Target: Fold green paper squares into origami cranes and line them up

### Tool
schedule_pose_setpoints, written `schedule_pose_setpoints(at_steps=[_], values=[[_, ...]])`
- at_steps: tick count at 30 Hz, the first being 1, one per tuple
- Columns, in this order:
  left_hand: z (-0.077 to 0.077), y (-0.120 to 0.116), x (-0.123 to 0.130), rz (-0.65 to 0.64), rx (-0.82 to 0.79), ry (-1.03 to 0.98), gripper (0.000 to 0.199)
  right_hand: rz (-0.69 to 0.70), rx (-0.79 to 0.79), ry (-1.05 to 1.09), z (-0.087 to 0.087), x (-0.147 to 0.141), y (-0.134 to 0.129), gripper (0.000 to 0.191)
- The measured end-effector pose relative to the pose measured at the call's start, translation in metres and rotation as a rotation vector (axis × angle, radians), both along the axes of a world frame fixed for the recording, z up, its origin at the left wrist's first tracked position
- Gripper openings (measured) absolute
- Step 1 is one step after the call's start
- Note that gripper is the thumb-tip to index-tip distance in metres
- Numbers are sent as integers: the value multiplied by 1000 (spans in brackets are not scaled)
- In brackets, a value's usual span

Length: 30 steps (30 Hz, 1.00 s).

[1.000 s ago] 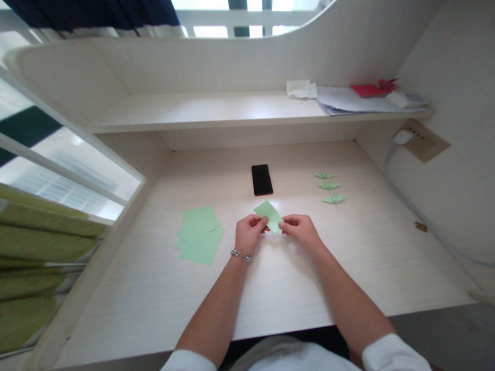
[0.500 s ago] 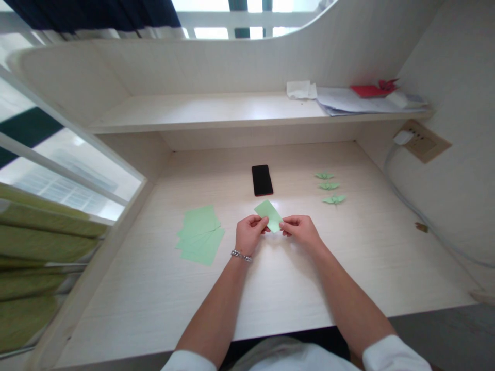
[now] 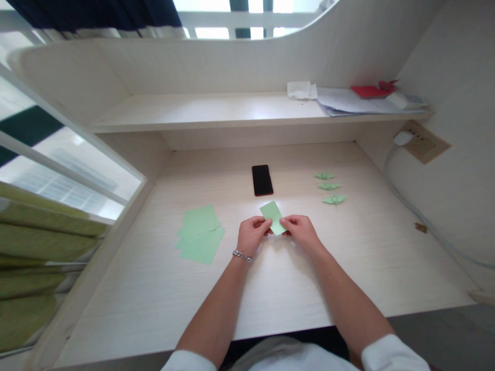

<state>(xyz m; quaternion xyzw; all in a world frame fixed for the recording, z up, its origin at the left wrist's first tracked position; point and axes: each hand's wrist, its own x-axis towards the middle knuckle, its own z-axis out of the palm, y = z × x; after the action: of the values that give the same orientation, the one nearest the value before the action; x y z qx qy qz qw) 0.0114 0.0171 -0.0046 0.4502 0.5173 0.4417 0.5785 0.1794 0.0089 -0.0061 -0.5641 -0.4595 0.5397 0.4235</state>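
A small green sheet of paper (image 3: 274,213), rectangular and seemingly folded, is held just above the desk between my two hands. My left hand (image 3: 253,234) pinches its left edge between thumb and fingers. On the opposite side, my right hand (image 3: 301,230) grips the lower right edge the same way. Fingers behind the paper are partly hidden. To the left lies a fanned stack of green paper sheets (image 3: 200,234). Three green folded paper cranes (image 3: 334,199) sit in a column at the right.
A black phone (image 3: 262,180) lies flat beyond my hands. The shelf (image 3: 209,108) above holds white papers (image 3: 348,100), a tissue (image 3: 301,90) and a red paper piece (image 3: 369,91). A grey cable (image 3: 402,190) runs down the right wall from a socket (image 3: 427,144).
The green paper has turned to stand more upright and shifted slightly right. My left hand has moved a little right with it, closer to my right hand.
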Motion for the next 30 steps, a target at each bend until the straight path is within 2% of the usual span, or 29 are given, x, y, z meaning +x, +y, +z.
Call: schedule_pose_setpoints(at_steps=[4,11,17,22,30], values=[[-4,-1,1,-49,-78,-102,30,-30,12,17,0,-1,0,40],[-3,0,0,-21,-15,30,30,-82,-39,73,-3,-6,1,41],[-6,-1,1,-82,-64,-74,34,-138,-41,110,-3,-6,1,36],[-9,2,0,-48,-66,-29,35,-113,-143,186,2,-3,2,33],[-6,1,-1,-96,4,-46,36,-92,-152,186,3,-1,2,32]])
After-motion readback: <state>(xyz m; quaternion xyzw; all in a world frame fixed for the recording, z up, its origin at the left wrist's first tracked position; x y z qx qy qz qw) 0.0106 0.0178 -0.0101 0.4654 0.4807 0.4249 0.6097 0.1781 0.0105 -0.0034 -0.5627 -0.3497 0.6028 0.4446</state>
